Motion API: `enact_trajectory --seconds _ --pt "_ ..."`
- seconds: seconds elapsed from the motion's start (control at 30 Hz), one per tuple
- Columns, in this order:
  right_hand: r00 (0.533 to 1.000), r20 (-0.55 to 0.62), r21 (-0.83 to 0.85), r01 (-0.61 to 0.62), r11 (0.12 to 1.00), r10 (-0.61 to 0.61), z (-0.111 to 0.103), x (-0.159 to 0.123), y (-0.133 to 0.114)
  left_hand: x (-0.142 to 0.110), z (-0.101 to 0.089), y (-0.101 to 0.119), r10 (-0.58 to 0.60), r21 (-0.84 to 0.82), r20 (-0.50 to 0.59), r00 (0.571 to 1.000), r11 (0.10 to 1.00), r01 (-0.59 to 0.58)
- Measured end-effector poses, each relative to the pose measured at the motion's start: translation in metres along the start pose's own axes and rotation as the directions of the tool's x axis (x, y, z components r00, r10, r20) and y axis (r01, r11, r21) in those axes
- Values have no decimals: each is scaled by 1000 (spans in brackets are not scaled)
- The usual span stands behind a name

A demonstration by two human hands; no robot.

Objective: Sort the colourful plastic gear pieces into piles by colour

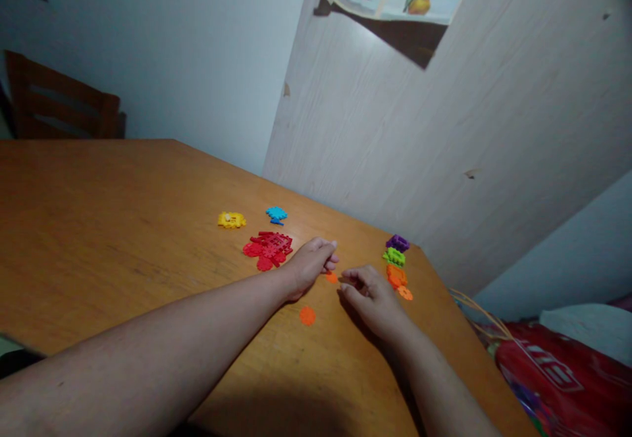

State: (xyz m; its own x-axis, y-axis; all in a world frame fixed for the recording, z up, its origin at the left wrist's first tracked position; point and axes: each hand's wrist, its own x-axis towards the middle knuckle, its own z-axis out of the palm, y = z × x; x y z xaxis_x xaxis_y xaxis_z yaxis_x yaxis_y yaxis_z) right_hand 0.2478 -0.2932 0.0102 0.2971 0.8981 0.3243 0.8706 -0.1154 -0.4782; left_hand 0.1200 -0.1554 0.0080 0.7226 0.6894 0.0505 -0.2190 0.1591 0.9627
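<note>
My left hand [315,263] is over the middle of the table, its fingers curled inward; whatever they may hold is hidden. Just below those fingertips lies an orange piece [331,278]. To its right, my right hand [375,299] has bent fingers with a gap between thumb and forefinger, and nothing shows in it. A round orange piece [307,316] lies flat on the wood, nearer to me. Beside my left wrist is a heap of red plastic pieces [270,247]. Orange pieces [396,276] are grouped to the right of my right hand.
Yellow pieces [232,220] and blue pieces [276,214] lie farther back on the wooden table [123,226]. Green pieces [394,257] and purple pieces [397,243] sit near its right edge. A wall bounds the far side; a chair [59,98] stands at back left, a red bag [567,371] at right.
</note>
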Motion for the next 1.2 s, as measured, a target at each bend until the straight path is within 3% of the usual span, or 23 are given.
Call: enact_trajectory --seconds 0.17,0.37,0.77,0.93,1.1,1.2 --pt "999 28 -179 -26 984 32 17 5 -10 0 1 -1 5 -4 -7 1000 1000 -5" --pt "992 14 -83 -120 989 122 24 10 -6 1 2 -5 28 18 16 999 999 -28" --pt "992 49 6 -118 993 118 27 10 -10 1 0 -8 61 119 14 998 991 -63" --pt "988 45 240 -152 959 146 26 8 -8 -3 0 -10 63 211 86 994 974 -80" --pt "978 6 583 -172 794 208 27 8 -5 -7 1 -9 17 231 153 988 972 -53" --pt "973 2 653 -177 736 232 26 7 -8 -7 -1 -7 -16 213 183 983 977 -24"
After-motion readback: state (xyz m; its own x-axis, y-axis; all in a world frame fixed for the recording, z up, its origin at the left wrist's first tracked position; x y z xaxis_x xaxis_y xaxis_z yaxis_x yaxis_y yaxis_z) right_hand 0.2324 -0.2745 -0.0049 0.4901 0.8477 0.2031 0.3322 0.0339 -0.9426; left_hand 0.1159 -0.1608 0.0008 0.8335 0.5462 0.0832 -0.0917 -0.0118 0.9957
